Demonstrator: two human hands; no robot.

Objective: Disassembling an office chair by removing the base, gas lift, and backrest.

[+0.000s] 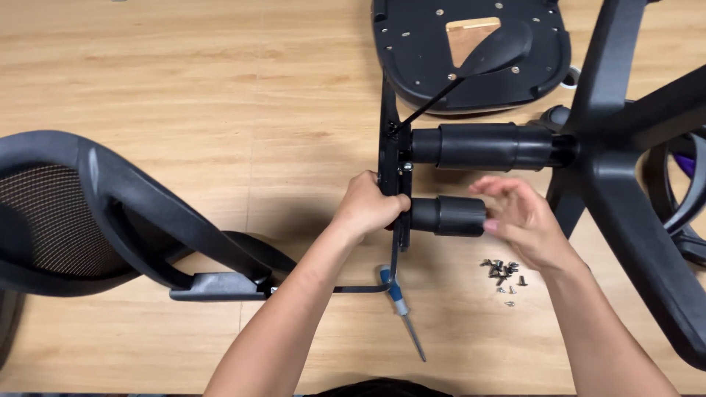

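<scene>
Left hand (366,208): our grip is closed around the black flat metal bracket plate (395,173), at its left edge; we judge this keeps the plate upright and steady.
Right hand (519,218): fingers half spread, grip wide and holding nothing; fingertips just at the end of the short black plastic cylinder sleeve (448,216), prob. to guide it; real contact we cannot tell.
Short sleeve: sticks out sideways from the plate, between both hands, just below the long black telescopic gas-lift column (482,146).
Long column: runs from the plate to the hub of the black plastic star-shaped chair base (625,184), which lies on its side at the right.
Screws: small pile of dark metal screws (501,272) on the light wooden desk (184,81), near the right wrist, within easy reach.
Screwdriver: blue-handled, thin shaft (402,312), lies on desk near left forearm.
Backrest: black mesh chair back w/ plastic frame (88,209), left side, well apart.
Seat pan: black underside of seat (471,51), top, upside down.
</scene>
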